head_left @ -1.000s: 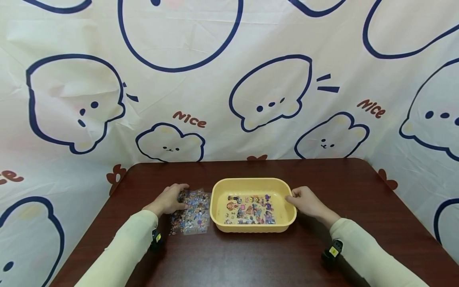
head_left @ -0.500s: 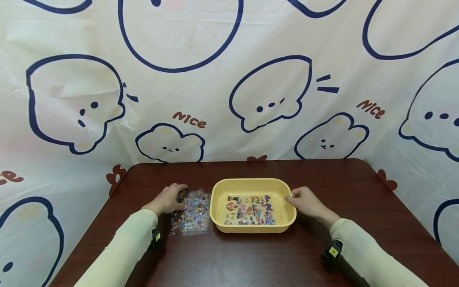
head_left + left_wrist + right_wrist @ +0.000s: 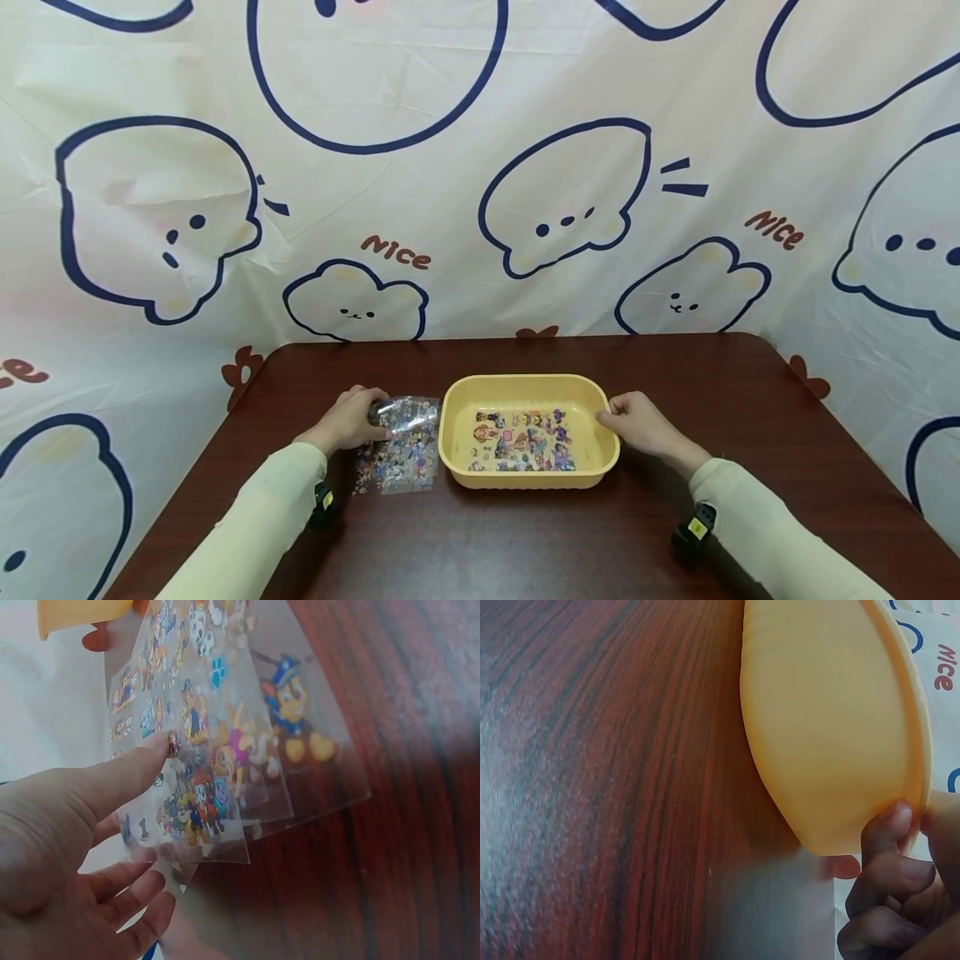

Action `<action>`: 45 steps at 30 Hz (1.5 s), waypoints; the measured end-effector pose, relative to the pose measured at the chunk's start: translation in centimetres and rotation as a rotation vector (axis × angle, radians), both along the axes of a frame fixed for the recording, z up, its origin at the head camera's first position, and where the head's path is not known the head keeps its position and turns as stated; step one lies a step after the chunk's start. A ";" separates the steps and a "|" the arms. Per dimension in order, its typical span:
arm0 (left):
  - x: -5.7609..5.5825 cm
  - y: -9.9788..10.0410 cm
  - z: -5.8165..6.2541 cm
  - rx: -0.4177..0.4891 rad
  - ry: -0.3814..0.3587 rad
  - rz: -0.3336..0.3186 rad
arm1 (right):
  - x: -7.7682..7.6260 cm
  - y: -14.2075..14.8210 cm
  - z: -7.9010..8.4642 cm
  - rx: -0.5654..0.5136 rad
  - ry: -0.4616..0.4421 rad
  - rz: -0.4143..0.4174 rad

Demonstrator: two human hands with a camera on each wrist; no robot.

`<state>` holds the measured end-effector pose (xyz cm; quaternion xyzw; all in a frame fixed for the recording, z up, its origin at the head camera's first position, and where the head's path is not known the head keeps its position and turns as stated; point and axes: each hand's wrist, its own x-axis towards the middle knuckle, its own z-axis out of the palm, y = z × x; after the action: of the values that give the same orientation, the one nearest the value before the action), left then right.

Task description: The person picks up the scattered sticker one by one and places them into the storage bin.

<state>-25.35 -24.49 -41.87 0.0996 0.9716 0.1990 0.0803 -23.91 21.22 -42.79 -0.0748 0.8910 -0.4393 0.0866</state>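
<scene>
My left hand [image 3: 350, 421] pinches the left edge of a stack of clear sticker sheets [image 3: 411, 446] printed with small cartoon characters. In the left wrist view the thumb lies on top of the sticker sheets [image 3: 199, 750] and the other fingers are at their edge and underneath; the layers fan apart. To the right of the stack, a yellow plastic basin [image 3: 525, 478] stands on the table with colourful sticker pictures [image 3: 525, 439] lying flat inside. My right hand [image 3: 647, 423] grips the basin's right rim, thumb and index finger on either side of it in the right wrist view.
The dark brown wooden table [image 3: 495, 542] reaches back to a pale cloth backdrop [image 3: 450, 200] with blue cartoon outlines. A dark device with a yellow mark sits on each wrist, below cream sleeves.
The top sticker sheet now tilts and catches more glare near the left hand, which has barely shifted. The right hand and the basin stay in place.
</scene>
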 end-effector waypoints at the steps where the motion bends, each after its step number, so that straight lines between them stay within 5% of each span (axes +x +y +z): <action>1: 0.0 -0.1 0.0 0.008 0.000 0.005 | 0.0 0.0 0.0 0.000 0.000 0.001; 25: 0.1 0.0 0.0 0.114 0.111 0.094 | 0.0 0.1 -0.1 0.001 0.001 -0.001; 45: 0.7 0.2 1.5 0.008 0.162 0.079 | 0.0 -0.1 0.0 -0.002 0.002 -0.001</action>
<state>-24.68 -24.30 -40.42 0.0774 0.9772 0.1974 -0.0066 -23.87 21.12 -42.76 -0.0748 0.8907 -0.4403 0.0853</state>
